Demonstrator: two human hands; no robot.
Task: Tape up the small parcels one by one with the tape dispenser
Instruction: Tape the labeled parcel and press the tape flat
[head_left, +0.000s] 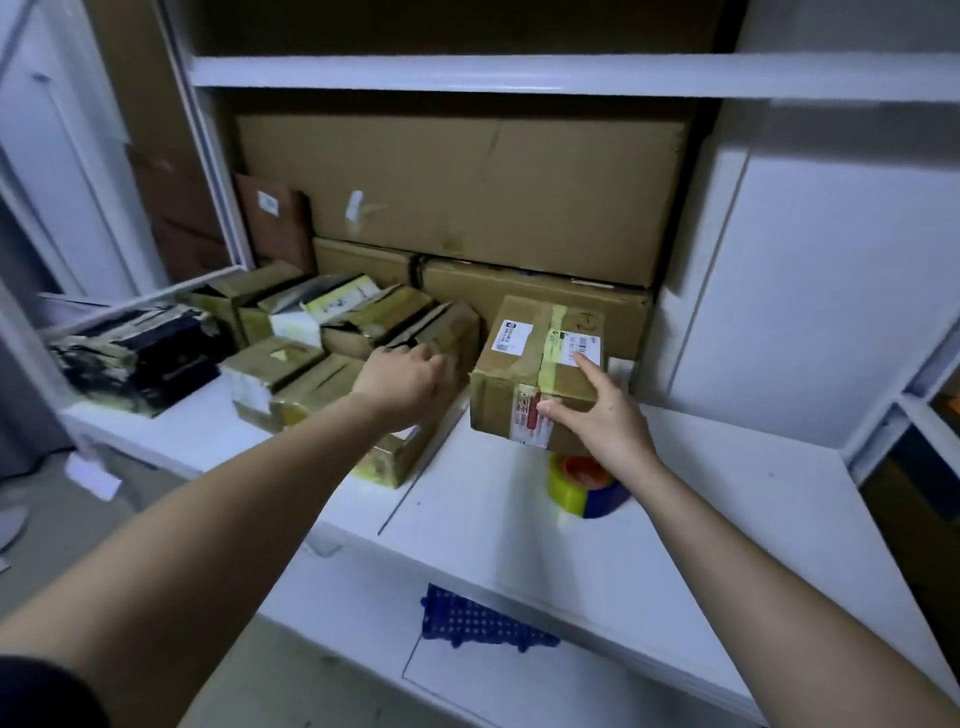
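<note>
Both hands are at the boxes: right hand (597, 415) grasps a labelled box (540, 374), left hand (410, 379) curls among the pile (332, 332), its grip unclear. Step looks like fetching; next, likely picking up the tape dispenser (582, 486).

White shelving unit: counter-height shelf (701, 519) below, upper shelf board (519, 75) overhead, white side panel (810, 291) on the right. Large cardboard boxes (467, 192) stacked against the back of the bay (brown, creased). White frame (208, 156) leaning at left. Grey floor (47, 514) lower left, blue perforated mat (478, 621) below the counter edge. Light is dim.
</note>
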